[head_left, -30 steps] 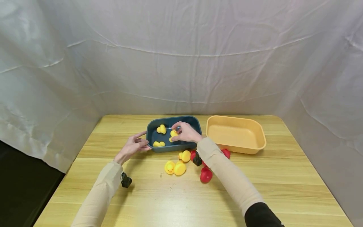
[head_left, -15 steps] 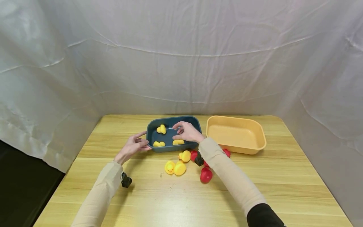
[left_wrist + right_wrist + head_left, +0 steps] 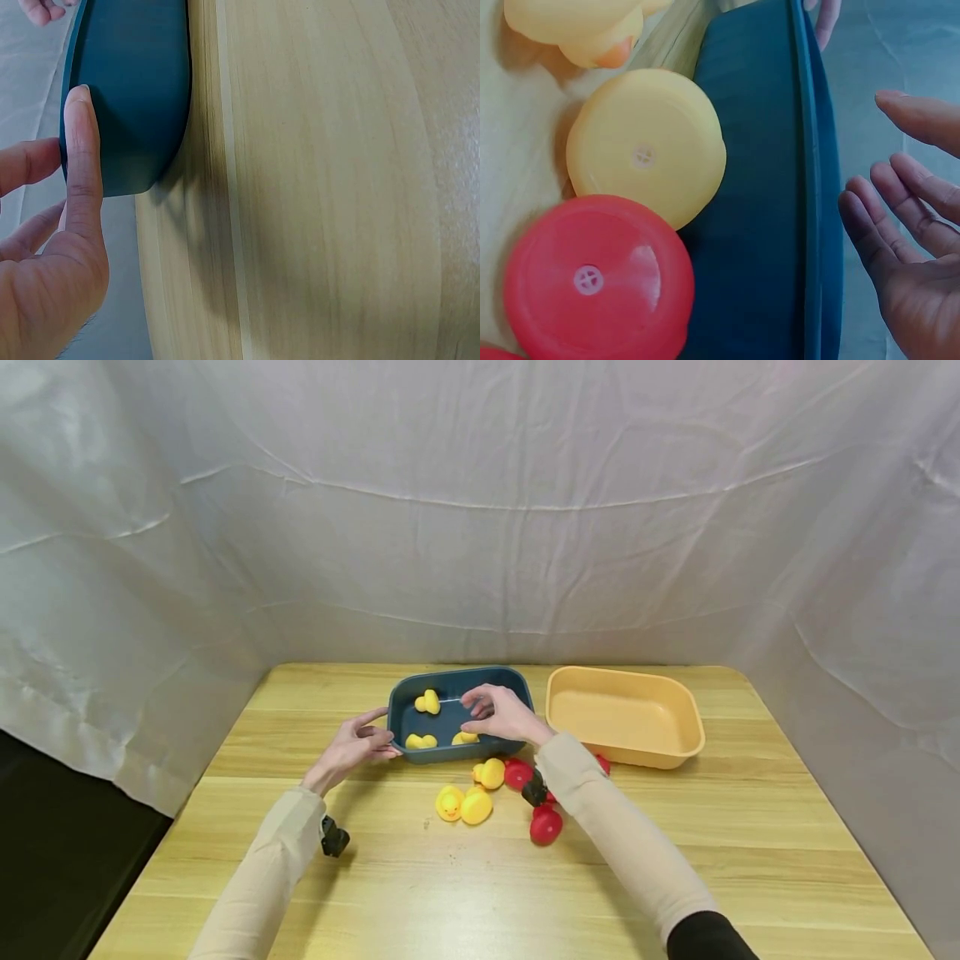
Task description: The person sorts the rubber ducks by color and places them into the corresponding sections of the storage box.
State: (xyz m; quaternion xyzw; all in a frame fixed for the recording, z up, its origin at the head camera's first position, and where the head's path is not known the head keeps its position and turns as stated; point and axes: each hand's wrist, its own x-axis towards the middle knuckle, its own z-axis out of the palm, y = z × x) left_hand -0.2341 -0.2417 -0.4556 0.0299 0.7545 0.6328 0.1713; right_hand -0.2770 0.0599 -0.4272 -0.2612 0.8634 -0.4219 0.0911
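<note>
My left hand (image 3: 351,748) holds the left end of a dark blue tub (image 3: 438,723); in the left wrist view, the thumb (image 3: 82,150) lies along the outer wall and a finger touches the rim. Over the tub's right half hovers my right hand (image 3: 506,714), thumb and fingers apart with nothing between them, as the right wrist view also shows. A yellow rubber duck (image 3: 466,738) lies in the tub under that thumb, partly hidden. Two more yellow ducks, one farther back (image 3: 427,702) and one at the front left (image 3: 421,742), lie inside too.
Right of the blue tub stands an orange tub (image 3: 624,710). In front of them lie three yellow ducks (image 3: 476,807) and several red ducks (image 3: 546,825), some hidden by the right sleeve. A pale curtain (image 3: 525,568) hangs behind the wooden table (image 3: 750,827).
My right hand has let go of a yellow duck, which now lies at the tub's front wall. The hand has drifted slightly right. My left hand has stayed in place.
</note>
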